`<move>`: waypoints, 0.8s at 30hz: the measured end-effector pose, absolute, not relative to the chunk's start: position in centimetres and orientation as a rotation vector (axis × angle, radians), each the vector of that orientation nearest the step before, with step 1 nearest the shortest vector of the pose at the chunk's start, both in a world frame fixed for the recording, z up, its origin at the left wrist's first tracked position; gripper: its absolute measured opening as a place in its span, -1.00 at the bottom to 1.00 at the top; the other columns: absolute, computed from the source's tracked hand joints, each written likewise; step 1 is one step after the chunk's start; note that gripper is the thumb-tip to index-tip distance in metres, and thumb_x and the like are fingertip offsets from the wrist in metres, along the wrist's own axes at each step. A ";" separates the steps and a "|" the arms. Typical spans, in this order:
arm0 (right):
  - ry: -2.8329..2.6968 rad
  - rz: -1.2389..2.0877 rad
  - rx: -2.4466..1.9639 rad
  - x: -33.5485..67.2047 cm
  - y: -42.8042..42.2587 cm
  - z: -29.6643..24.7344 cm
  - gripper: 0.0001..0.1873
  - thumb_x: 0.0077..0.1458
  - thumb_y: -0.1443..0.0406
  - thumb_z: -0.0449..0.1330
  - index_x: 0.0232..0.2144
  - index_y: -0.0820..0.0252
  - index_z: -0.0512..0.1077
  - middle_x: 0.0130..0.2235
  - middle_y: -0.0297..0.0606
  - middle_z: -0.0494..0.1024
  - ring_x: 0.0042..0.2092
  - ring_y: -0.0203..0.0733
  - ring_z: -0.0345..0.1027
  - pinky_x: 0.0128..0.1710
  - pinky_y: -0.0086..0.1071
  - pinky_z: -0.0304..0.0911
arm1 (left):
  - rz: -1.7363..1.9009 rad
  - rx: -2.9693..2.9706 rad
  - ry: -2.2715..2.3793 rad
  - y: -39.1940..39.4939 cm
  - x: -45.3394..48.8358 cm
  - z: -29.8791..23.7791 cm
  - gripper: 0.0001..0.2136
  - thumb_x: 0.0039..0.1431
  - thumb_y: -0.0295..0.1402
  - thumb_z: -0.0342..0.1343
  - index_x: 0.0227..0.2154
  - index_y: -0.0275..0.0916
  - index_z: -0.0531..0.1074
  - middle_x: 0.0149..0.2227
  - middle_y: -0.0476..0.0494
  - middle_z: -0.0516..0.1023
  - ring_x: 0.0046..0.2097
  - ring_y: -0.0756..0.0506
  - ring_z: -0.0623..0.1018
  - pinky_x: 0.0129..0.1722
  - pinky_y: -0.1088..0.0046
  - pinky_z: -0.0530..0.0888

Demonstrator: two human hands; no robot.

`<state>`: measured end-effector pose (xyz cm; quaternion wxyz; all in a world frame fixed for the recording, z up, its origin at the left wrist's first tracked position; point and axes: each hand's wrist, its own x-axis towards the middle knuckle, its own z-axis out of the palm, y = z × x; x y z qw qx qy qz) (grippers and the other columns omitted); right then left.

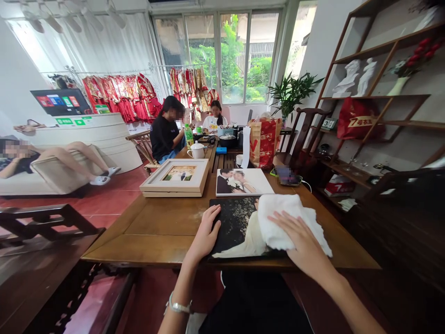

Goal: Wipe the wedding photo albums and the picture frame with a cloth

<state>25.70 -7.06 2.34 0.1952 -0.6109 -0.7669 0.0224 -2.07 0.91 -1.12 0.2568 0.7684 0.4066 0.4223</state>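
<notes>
The left hand [205, 234] lies on the left edge of a large dark glossy wedding photo panel [236, 227], grip spread flat, apparently steadying it at the near edge of the brown wooden desk [156, 227]. The right hand [301, 241], grip open and flat, presses a crumpled white cloth [281, 215] onto the panel's right half. Beyond lie a smaller wedding print [243, 182] and stacked pale wooden frames [177, 178].

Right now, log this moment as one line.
left hand: flat on photo print | right hand: pressing white cloth onto it | photo print: flat at table near edge
</notes>
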 end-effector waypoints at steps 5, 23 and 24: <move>-2.108 0.029 -1.903 23.5 -1.6 3.7 -0.20 -0.19 0.55 -0.02 0.18 0.13 0.21 0.26 -0.13 0.15 0.27 0.12 -0.12 0.17 0.20 -0.23 | 1.140 2.054 1.109 1.0 -2.0 -1.0 -0.65 0.27 -0.34 -0.12 0.11 -0.10 0.23 0.21 -0.15 0.19 0.25 -0.10 0.16 0.28 0.13 0.04; -2.422 0.282 -1.475 23.1 -10.2 4.1 0.02 -0.42 0.55 -0.09 0.18 -0.15 0.16 0.27 -0.53 0.09 0.31 -0.20 -0.21 0.26 -0.02 -0.31 | 1.161 2.038 1.141 1.0 -1.9 -1.1 -0.65 0.26 -0.32 -0.09 0.10 -0.14 0.25 0.20 -0.20 0.21 0.24 -0.12 0.19 0.26 0.14 0.08; -2.373 0.231 -1.547 24.2 -9.3 3.8 -0.01 -0.40 0.55 -0.09 0.17 -0.12 0.18 0.26 -0.50 0.12 0.30 -0.19 -0.18 0.26 -0.01 -0.28 | 1.161 2.046 1.132 1.0 -2.0 -1.2 -0.64 0.26 -0.34 -0.09 0.11 -0.13 0.24 0.20 -0.19 0.20 0.24 -0.12 0.19 0.26 0.13 0.08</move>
